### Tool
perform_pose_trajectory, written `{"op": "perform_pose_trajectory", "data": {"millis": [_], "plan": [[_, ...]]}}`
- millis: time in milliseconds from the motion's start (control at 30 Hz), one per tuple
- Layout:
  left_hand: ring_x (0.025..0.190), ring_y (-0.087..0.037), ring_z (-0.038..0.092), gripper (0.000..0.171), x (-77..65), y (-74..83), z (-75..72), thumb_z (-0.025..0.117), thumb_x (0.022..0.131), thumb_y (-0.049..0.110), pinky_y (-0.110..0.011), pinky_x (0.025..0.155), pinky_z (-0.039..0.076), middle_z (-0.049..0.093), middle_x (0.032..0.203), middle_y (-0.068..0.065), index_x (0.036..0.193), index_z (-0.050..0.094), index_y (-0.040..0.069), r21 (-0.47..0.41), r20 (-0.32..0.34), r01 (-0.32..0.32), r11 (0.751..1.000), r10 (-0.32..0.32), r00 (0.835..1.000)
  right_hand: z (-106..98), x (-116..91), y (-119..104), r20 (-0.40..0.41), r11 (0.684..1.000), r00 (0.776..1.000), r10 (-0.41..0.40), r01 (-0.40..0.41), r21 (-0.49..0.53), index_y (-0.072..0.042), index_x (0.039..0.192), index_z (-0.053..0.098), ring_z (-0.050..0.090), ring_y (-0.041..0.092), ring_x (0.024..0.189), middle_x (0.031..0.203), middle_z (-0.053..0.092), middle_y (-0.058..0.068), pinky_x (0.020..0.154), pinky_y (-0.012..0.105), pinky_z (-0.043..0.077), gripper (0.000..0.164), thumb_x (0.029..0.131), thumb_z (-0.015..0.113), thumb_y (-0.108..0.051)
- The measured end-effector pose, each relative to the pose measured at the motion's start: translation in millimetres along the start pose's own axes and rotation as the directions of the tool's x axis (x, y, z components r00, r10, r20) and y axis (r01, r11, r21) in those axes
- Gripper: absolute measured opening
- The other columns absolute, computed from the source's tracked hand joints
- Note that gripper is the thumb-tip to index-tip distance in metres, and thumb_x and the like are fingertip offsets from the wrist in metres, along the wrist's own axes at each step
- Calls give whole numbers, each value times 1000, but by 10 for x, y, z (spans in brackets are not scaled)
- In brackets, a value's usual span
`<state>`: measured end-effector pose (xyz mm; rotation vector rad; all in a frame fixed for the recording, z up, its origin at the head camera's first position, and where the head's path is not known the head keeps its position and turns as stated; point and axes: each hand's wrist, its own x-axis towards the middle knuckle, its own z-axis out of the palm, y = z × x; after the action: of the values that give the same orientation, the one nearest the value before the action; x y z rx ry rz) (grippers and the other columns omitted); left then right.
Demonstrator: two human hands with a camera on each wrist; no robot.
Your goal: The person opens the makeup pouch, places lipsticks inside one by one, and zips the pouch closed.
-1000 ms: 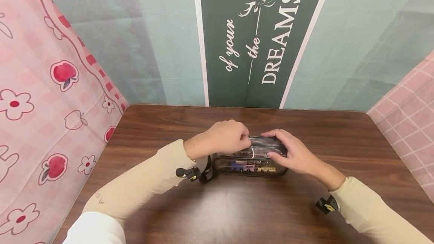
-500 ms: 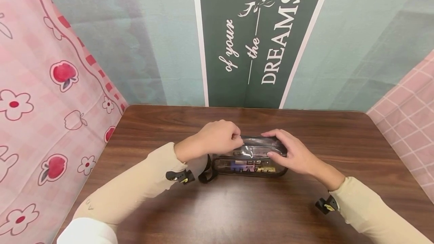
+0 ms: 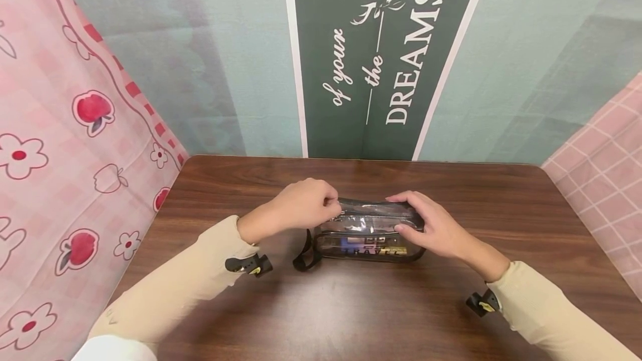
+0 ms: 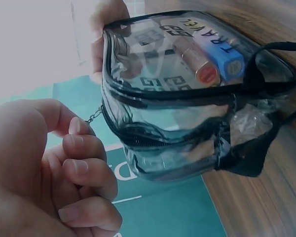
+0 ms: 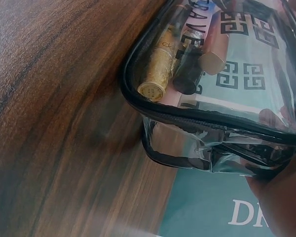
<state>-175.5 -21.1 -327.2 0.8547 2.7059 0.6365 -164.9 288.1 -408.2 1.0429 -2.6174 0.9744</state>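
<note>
A clear travel pouch (image 3: pixel 371 224) with black piping stands upright on the table. My left hand (image 3: pixel 307 204) is at its upper left, thumb and forefinger pinching the small chain of the zipper pull (image 4: pixel 94 115); the other fingers are curled. With thumb and fingers spread over the top, my right hand (image 3: pixel 437 226) grips the pouch's right end. Through the clear wall show a gold tube (image 5: pixel 160 64), a blue box (image 4: pixel 224 57), a rose-coloured lipstick tube (image 4: pixel 196 61) and a dark tube (image 5: pixel 188 74). The pull itself is mostly hidden by my fingertips.
A black strap loop (image 3: pixel 305 258) sticks out from the pouch's left end. Under everything is a brown wood-grain table (image 3: pixel 351 311). Behind it hangs a green and grey cloth (image 3: pixel 371 71), with a pink patterned cloth (image 3: pixel 75 183) on the left.
My left hand has slid left along the pouch's top with the zipper pull, uncovering more of the top. My right hand and the pouch have stayed in place.
</note>
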Motion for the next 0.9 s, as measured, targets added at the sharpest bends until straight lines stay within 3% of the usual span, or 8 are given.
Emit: {"op": "perform_pose_trajectory", "data": {"millis": [467, 633, 900], "plan": [[49, -5, 35, 31, -184, -228, 16, 54, 89, 18, -26, 50, 26, 35, 53, 11, 61, 42, 22, -20, -74, 14, 1000, -15, 997, 1, 10, -9, -5, 1000, 1000, -13, 13, 0, -12, 132, 60, 59, 14, 107, 124, 64, 1, 91, 29, 45, 51, 84, 79, -13], [50, -6, 28, 30, -213, -244, 22, 52, 88, 17, -27, 51, 21, 29, 54, 11, 61, 38, 21, -39, -78, 24, 999, -27, 997, 0, 5, 0, -10, 1000, 1000, -17, 17, 4, -12, 132, 60, 59, 14, 107, 124, 65, 1, 90, 28, 45, 50, 85, 78, -13], [50, -6, 31, 32, -240, -311, 44, 53, 89, 18, -28, 51, 23, 31, 54, 11, 61, 40, 22, -47, -55, 59, 997, -62, 997, 4, 5, 12, -5, 1000, 1000, -13, 13, 3, -13, 132, 60, 59, 13, 106, 124, 64, 0, 90, 28, 45, 51, 85, 79, -13]]}}
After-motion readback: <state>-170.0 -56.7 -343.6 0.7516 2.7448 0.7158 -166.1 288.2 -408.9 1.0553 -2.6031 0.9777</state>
